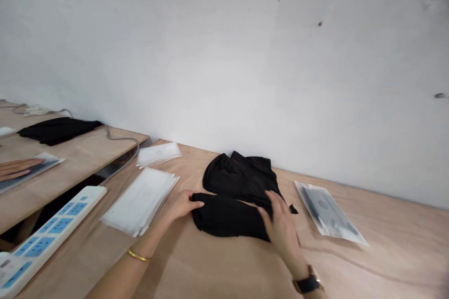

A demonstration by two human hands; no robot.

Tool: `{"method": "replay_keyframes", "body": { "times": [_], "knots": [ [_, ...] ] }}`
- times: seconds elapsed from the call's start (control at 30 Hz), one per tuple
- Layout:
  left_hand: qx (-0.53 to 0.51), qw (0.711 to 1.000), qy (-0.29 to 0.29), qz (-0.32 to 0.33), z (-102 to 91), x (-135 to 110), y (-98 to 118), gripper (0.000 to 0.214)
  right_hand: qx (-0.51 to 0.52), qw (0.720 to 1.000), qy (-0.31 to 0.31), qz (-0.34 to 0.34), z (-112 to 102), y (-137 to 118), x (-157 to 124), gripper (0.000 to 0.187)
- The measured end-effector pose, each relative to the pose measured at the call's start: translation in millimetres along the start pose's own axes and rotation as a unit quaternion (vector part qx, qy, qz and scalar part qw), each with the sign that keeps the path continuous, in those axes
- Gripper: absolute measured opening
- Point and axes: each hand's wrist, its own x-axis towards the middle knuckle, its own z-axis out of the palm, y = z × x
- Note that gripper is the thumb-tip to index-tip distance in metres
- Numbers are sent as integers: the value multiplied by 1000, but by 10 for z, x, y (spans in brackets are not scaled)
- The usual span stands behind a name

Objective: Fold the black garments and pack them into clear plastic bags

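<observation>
A folded piece of black cloth [228, 217] lies flat on the wooden table in front of me. My left hand [184, 204] pinches its left end between thumb and fingers. Over the right end is my right hand [282, 224], slightly blurred, its thumb and fingers apart; whether it touches the fabric is hard to see. Just behind lies a second, crumpled black cloth [242, 175], close to the wall. To the right rests a clear plastic bag [324, 212] with something dark inside. A stack of white translucent bags [142, 201] lies left of my left hand.
A smaller pile of bags [159, 153] sits behind the stack. The white power strip [52, 238] lies at the left edge, near a grey cable [121, 138]. Across a gap, the neighbouring table holds black cloth [59, 129] and another person's hand [17, 168] on a bag.
</observation>
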Motion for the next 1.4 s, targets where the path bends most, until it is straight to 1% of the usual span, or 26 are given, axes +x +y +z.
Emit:
{"method": "replay_keyframes", "body": {
  "times": [0.07, 0.1, 0.13, 0.2, 0.23, 0.3, 0.37, 0.4, 0.47, 0.53, 0.57, 0.63, 0.7, 0.77, 0.83, 0.87, 0.93, 1.0, 1.07, 1.13, 1.27, 1.33, 1.4],
  "knots": [
    [-13, 1000, 3, 4, -19, -17, 50, 33, -15, 995, -81, -63, 204, -367, -93, 54],
    [-21, 1000, 5, 9, -20, -23, 89, 32, -19, 987, -129, -91, 306, -514, -154, 61],
    [-31, 999, 6, 13, -9, -30, 141, 31, -21, 980, -164, -107, 399, -629, -215, 66],
    [-52, 998, 7, 22, 61, -52, 281, 30, -21, 970, -209, -120, 530, -762, -320, 71],
    [-69, 997, 1, 26, 123, -72, 365, 31, -20, 968, -220, -120, 560, -788, -357, 71],
    [-131, 989, -44, 46, 294, -137, 534, 34, -21, 966, -232, -113, 548, -784, -397, 66],
    [-180, 976, -89, 81, 494, -241, 652, 38, -27, 968, -230, -94, 452, -717, -418, 58],
    [-177, 975, -90, 103, 591, -304, 677, 42, -26, 970, -226, -82, 381, -662, -428, 52],
    [-103, 982, -45, 150, 756, -435, 649, 48, -11, 975, -218, -49, 216, -509, -440, 37],
    [-11, 982, -1, 191, 871, -546, 544, 44, 20, 980, -198, -1, 56, -332, -414, 25],
    [20, 978, 7, 210, 910, -587, 481, 40, 37, 983, -178, 24, -6, -253, -372, 24],
    [58, 970, 12, 236, 960, -635, 372, 38, 63, 989, -119, 56, -60, -151, -224, 29],
    [86, 964, 20, 250, 982, -646, 314, 39, 77, 993, -72, 59, -1, -144, -11, 31],
    [109, 961, 25, 255, 991, -640, 302, 41, 81, 993, -58, 58, 156, -214, 212, 34],
    [126, 959, 23, 251, 998, -633, 306, 41, 82, 993, -71, 56, 353, -304, 387, 33],
    [134, 959, 20, 249, 1003, -631, 305, 41, 84, 992, -81, 53, 444, -338, 447, 28],
    [146, 959, 12, 241, 1016, -631, 288, 40, 86, 990, -96, 54, 581, -359, 508, 23],
    [154, 961, 7, 229, 1031, -636, 258, 39, 76, 991, -92, 65, 642, -319, 508, 30],
    [150, 963, 6, 223, 1041, -649, 237, 41, 54, 992, -79, 78, 639, -254, 471, 34],
    [142, 963, 9, 231, 1041, -671, 238, 42, 27, 994, -67, 78, 603, -211, 415, 33],
    [141, 959, 14, 247, 1010, -734, 299, 44, -10, 998, -53, 29, 513, -219, 274, 25],
    [151, 955, 6, 254, 996, -756, 325, 44, -20, 998, -67, 1, 459, -222, 200, 19],
    [165, 951, 6, 260, 996, -756, 325, 42, -33, 996, -77, -10, 389, -211, 129, 19]
  ]
}}
